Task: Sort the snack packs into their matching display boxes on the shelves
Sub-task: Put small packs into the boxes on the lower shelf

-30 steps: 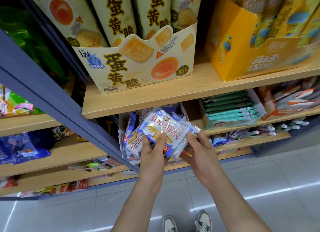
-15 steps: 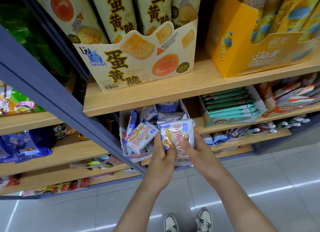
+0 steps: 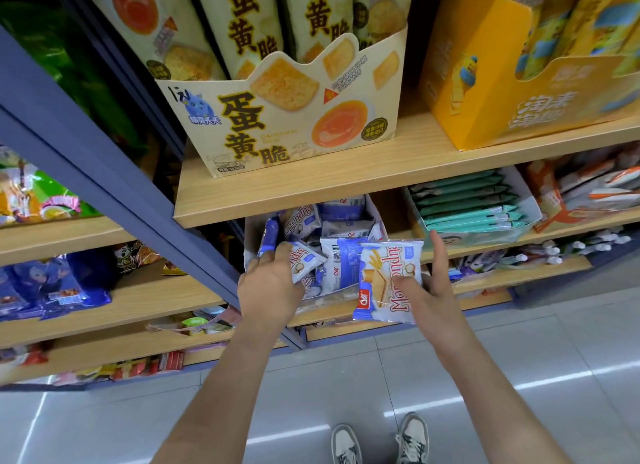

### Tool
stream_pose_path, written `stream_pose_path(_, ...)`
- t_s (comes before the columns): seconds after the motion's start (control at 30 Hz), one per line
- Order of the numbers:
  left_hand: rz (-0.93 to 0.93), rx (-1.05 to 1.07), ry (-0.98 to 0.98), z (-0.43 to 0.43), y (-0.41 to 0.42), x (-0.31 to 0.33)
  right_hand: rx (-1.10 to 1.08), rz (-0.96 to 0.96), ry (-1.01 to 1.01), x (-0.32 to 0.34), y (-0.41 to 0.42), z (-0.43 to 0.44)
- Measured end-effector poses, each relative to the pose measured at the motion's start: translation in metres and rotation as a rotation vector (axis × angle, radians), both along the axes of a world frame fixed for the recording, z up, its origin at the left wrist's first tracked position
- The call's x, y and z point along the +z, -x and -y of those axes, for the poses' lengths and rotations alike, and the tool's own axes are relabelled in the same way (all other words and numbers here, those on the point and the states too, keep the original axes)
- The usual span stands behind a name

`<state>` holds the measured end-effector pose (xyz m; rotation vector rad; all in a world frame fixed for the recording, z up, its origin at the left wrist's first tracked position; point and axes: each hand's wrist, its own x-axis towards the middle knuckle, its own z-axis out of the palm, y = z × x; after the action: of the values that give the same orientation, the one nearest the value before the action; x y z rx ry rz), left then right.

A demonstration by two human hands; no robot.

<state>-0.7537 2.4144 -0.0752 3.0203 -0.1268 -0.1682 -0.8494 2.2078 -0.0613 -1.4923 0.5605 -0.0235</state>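
Note:
A white display box [image 3: 250, 235] on the second shelf holds several blue-and-white wafer packs. My right hand [image 3: 433, 290] grips one wafer pack [image 3: 388, 280] upright at the box's front right corner, index finger pointing up. My left hand [image 3: 270, 283] reaches into the box's left side, its fingers on another wafer pack [image 3: 306, 257] lying among the loose ones.
Above, a wooden shelf [image 3: 346, 183] carries a cream egg-yolk cracker box [image 3: 287, 117] and a yellow box [image 3: 491, 92]. A box of teal packs [image 3: 471, 203] stands to the right. A blue shelf post [image 3: 104, 183] runs diagonally on the left. Grey floor tiles and my shoes lie below.
Both hands held one bundle of packs in front of the box, then lowered it in. Now they have split: left on a pack inside, right holding one at the front.

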Motion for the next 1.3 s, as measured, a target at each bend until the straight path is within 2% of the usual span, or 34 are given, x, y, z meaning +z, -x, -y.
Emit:
stream_pose_path(0.1,0.170,0.025,0.113,-0.004,0.004,0.009,0.052,0.017,0.051,0.008,0.003,0.001)
stream_pose_path(0.17,0.283,-0.009,0.344,-0.008,0.014,0.017,0.108,0.009,0.092,0.013,0.004,0.003)
stream_pose_path(0.27,0.354,-0.229,0.722,-0.005,0.039,0.037,0.187,-0.054,0.124,0.015,0.003,0.007)
stream_pose_path(0.33,0.233,-0.215,0.946,0.001,0.054,0.049,0.213,-0.055,0.114,0.017,0.003,0.008)
stream_pose_path(0.4,-0.084,0.008,1.294,0.012,0.063,0.060,0.213,-0.009,0.114,0.023,0.004,0.008)
stream_pose_path(0.47,-0.305,0.211,1.485,0.021,0.066,0.063,0.231,0.034,0.132,0.025,0.005,0.006)
stream_pose_path(0.53,-0.398,0.307,1.557,0.028,0.069,0.059,0.224,0.046,0.122,0.026,0.005,0.003)
stream_pose_path(0.6,-0.370,0.309,1.599,0.031,0.074,0.058,0.194,0.034,0.089,0.026,0.004,0.000)
stream_pose_path(0.7,-0.209,0.076,1.548,0.024,0.075,0.059,0.071,-0.048,0.003,0.029,0.004,0.002)
stream_pose_path(0.77,-0.171,-0.129,1.529,0.019,0.071,0.062,0.072,-0.090,-0.045,0.031,0.007,0.008)
stream_pose_path(0.83,-0.180,-0.246,1.483,0.018,0.065,0.064,0.164,-0.136,-0.055,0.031,0.011,0.014)
stream_pose_path(0.97,-0.261,-0.337,1.367,0.027,0.055,0.053,0.292,-0.145,-0.350,0.029,0.012,0.019)
stream_pose_path(1.07,-0.300,-0.233,1.326,0.037,0.051,0.043,0.369,-0.086,-0.306,0.030,0.011,0.015)
stream_pose_path(1.2,-0.458,0.110,1.591,0.054,0.058,0.051,0.266,-0.056,-0.285,0.029,0.015,0.015)
stream_pose_path(1.3,-0.541,0.055,1.517,0.063,0.068,0.046,0.293,-0.017,-0.210,0.027,0.016,0.013)
